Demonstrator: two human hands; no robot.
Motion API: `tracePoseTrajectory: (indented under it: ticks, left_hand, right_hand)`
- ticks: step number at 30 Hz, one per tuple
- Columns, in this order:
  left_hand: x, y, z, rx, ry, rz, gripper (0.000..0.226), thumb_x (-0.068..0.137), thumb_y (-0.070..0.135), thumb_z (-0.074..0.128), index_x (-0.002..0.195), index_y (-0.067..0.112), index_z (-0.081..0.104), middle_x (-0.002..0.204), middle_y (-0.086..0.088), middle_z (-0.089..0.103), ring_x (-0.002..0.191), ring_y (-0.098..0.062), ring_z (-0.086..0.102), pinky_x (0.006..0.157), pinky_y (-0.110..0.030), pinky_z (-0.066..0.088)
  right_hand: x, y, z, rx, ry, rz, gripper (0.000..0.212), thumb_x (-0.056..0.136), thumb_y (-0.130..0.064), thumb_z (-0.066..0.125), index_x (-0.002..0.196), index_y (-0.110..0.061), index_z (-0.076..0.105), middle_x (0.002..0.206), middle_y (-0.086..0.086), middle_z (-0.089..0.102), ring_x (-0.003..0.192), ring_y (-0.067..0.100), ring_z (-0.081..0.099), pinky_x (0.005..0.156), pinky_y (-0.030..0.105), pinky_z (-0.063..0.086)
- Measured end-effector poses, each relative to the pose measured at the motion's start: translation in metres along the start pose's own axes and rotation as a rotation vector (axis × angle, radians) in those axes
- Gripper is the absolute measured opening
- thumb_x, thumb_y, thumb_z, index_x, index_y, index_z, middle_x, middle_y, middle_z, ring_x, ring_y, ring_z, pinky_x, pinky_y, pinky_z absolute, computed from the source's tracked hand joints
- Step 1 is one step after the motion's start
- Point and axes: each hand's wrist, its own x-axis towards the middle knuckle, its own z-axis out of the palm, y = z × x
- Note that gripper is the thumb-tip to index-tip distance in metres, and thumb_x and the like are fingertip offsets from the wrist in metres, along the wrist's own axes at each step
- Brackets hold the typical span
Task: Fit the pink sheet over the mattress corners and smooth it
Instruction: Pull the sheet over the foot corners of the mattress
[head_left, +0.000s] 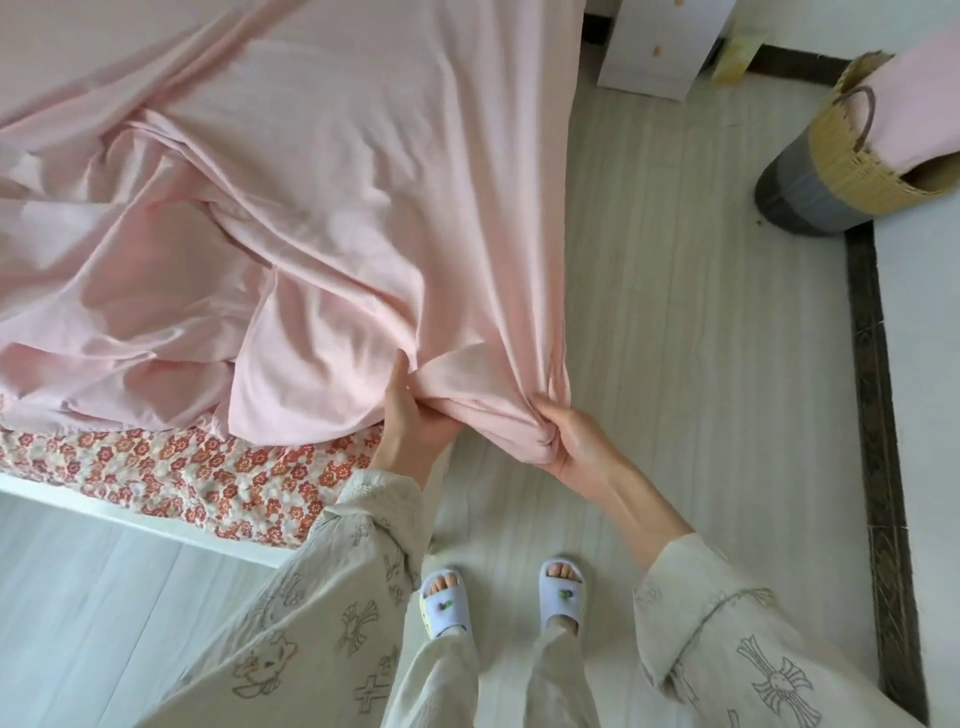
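The pink sheet (337, 208) lies loose and heavily wrinkled across the bed, bunched in folds at the left. The floral mattress (208, 473) shows bare along its near edge below the sheet. At the mattress's near right corner, my left hand (410, 415) grips a gathered fold of the sheet. My right hand (571, 436) is clenched on the bunched corner of the same sheet, just off the bed's edge. The corner of the mattress itself is hidden under fabric and hands.
A white bed frame rail (130, 512) runs under the mattress. A woven basket (841, 166) holding pink fabric stands at the far right by the wall. A white cabinet (660, 47) sits beyond the bed. My slippered feet (504, 592) stand on pale floorboards.
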Motion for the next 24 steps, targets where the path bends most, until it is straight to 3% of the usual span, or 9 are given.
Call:
tracePoseTrajectory:
  ticks: [2,4,6,8,11,13,17,21,24]
  left_hand:
    - [-0.001,0.004,-0.005,0.008,0.065,0.024,0.061,0.086,0.052,0.05,0.12,0.002,0.057,0.118,-0.023,0.062,0.111,-0.035,0.059,0.1,-0.047,0.043]
    - [-0.008,0.01,-0.008,0.023,0.165,0.06,0.043,0.084,0.046,0.056,0.09,0.005,0.07,0.09,-0.014,0.069,0.084,-0.026,0.067,0.081,-0.036,0.054]
    - [-0.011,0.015,-0.013,-0.007,0.225,0.088,0.033,0.083,0.04,0.06,0.067,0.012,0.066,0.073,-0.004,0.062,0.067,-0.018,0.061,0.067,-0.029,0.05]
    - [-0.014,0.019,-0.015,0.0,0.26,0.092,0.023,0.084,0.033,0.06,0.082,0.011,0.061,0.079,-0.005,0.061,0.073,-0.02,0.059,0.074,-0.032,0.049]
    - [-0.015,0.022,-0.016,0.16,0.263,0.045,0.023,0.085,0.028,0.06,0.096,0.008,0.058,0.079,-0.007,0.068,0.07,-0.021,0.064,0.072,-0.031,0.054]
    - [-0.017,0.021,-0.016,0.199,0.243,0.009,0.021,0.088,0.028,0.059,0.095,0.008,0.059,0.068,-0.006,0.071,0.067,-0.019,0.065,0.062,-0.028,0.057]
    - [-0.027,0.003,-0.016,0.278,0.192,-0.049,0.026,0.091,0.03,0.055,0.101,0.007,0.062,0.086,-0.009,0.071,0.084,-0.022,0.067,0.076,-0.034,0.055]
    - [-0.043,-0.005,-0.012,0.187,0.116,-0.062,0.025,0.093,0.026,0.051,0.088,0.004,0.061,0.065,-0.008,0.07,0.058,-0.018,0.069,0.051,-0.019,0.054]
    - [-0.046,0.006,-0.018,0.061,0.129,0.021,0.02,0.087,0.023,0.056,0.091,0.004,0.058,0.079,-0.01,0.064,0.075,-0.022,0.063,0.077,-0.027,0.049]
  right_hand:
    - [-0.002,-0.001,-0.007,0.009,0.09,0.021,0.024,0.091,-0.028,0.057,0.109,-0.013,0.061,0.079,-0.001,0.066,0.057,0.006,0.064,0.044,0.018,0.049]
    - [-0.005,-0.003,-0.009,-0.012,0.135,0.037,0.016,0.092,-0.029,0.054,0.098,-0.016,0.06,0.073,-0.002,0.061,0.053,0.007,0.06,0.042,0.017,0.045]
    - [-0.007,-0.009,-0.008,-0.018,0.16,0.035,0.015,0.092,-0.031,0.054,0.087,-0.019,0.061,0.068,-0.003,0.061,0.053,0.01,0.058,0.047,0.018,0.043]
    - [-0.008,-0.013,-0.005,0.016,0.161,0.029,0.018,0.09,-0.034,0.057,0.085,-0.019,0.065,0.066,-0.005,0.066,0.057,0.011,0.06,0.058,0.023,0.045]
    - [-0.006,-0.015,0.001,0.191,0.107,-0.023,0.044,0.078,-0.048,0.068,0.111,-0.019,0.067,0.101,-0.004,0.07,0.083,0.014,0.061,0.087,0.031,0.045]
    - [-0.008,-0.015,0.007,0.244,0.035,-0.058,0.046,0.079,-0.052,0.065,0.116,-0.024,0.063,0.109,-0.005,0.068,0.093,0.012,0.061,0.089,0.029,0.043]
    - [-0.016,0.002,0.032,0.095,-0.023,-0.056,0.032,0.086,-0.048,0.058,0.107,-0.025,0.061,0.109,-0.003,0.065,0.105,0.011,0.059,0.092,0.032,0.046]
    - [-0.02,0.018,0.049,0.123,0.055,-0.073,0.019,0.094,-0.019,0.053,0.109,-0.011,0.061,0.098,0.001,0.065,0.094,0.014,0.061,0.08,0.024,0.05]
    - [-0.026,0.019,0.049,0.383,0.029,-0.08,0.019,0.1,-0.014,0.038,0.105,-0.011,0.056,0.097,0.006,0.065,0.094,0.022,0.061,0.087,0.034,0.051]
